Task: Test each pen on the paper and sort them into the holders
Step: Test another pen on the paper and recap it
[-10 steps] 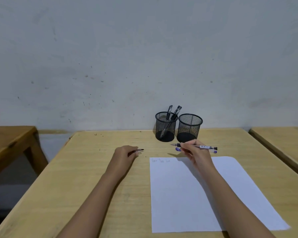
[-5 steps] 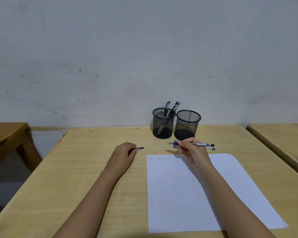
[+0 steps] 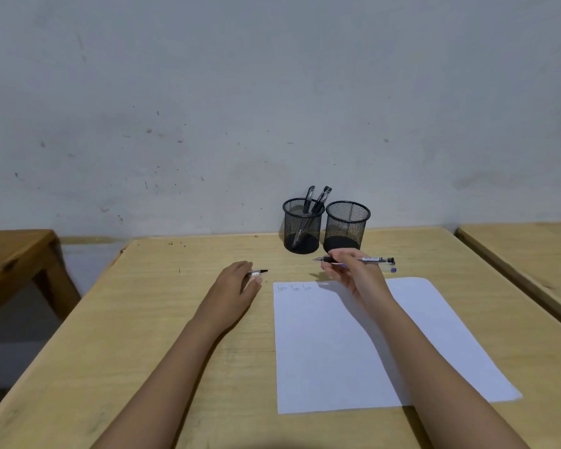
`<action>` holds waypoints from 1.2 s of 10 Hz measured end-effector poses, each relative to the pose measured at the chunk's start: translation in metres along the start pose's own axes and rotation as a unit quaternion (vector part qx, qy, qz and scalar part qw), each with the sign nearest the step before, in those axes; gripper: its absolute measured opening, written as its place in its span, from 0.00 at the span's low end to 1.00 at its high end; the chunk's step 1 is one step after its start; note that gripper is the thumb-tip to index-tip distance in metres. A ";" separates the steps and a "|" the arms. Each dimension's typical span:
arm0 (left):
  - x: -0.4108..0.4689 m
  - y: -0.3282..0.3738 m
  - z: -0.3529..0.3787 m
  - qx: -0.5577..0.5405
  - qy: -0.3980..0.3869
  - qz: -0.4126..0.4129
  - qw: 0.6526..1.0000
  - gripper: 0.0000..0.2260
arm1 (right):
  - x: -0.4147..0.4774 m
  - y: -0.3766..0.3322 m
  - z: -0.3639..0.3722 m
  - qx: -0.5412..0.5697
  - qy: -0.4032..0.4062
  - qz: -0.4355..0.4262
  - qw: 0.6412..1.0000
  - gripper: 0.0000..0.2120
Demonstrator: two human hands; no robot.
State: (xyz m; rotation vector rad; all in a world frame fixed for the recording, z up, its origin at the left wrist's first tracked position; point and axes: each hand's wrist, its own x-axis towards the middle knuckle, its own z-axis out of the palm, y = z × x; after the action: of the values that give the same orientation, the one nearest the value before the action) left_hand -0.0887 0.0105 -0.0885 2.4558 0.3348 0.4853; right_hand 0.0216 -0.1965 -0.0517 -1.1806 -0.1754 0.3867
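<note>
At the far edge of the desk, against the wall, stand two black mesh holders side by side. The left holder has two pens leaning in it, and the right holder shows none above its rim or through its mesh. By that count two pens are sorted and the second holder has yet to receive anything. One sheet of paper lies in front of the person, bearing three small scribbles in its top left corner and nothing below them. The right hand hovers over the far end of the sheet, just in front of the right holder. Its fingers pinch a pen level, tip pointing left and clear of the paper. Whether this one has made its mark I cannot tell. A fourth pen (purple at its end, half hidden behind the hand) lies on the desk just beyond the sheet and looks untested. The left hand rests on the desk left of the paper, fingers curled round what seems to be a pen cap. That makes four pens in all: two put away, one in hand and one waiting, so roughly half the job remains.
</note>
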 end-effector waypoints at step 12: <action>-0.033 0.018 0.010 0.168 -0.188 0.036 0.967 0.33 | 0.037 0.033 0.014 -0.254 0.043 -0.085 0.962 0.18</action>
State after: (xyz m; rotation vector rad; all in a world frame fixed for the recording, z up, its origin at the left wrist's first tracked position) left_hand -0.1116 -0.0204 -0.0934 2.8253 0.1790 -0.0197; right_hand 0.0438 -0.1596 -0.0796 -1.6719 -0.3108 0.1371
